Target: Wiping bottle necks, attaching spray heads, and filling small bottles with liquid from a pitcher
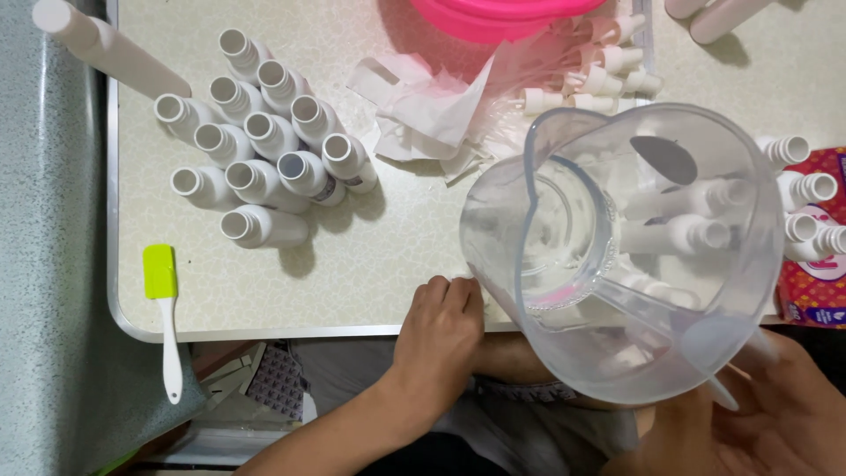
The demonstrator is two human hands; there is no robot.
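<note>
Firmly, right grip (784, 414) around pitcher (617, 256)

Bright, even overhead light washes the pale counter (352, 256), with soft short shadows falling to the lower right of the white bottles (264, 154) at upper left. The clear plastic jug (617, 256), close to the lens at right, shows mild glare and slight blur; frame edges bend faintly.
</note>
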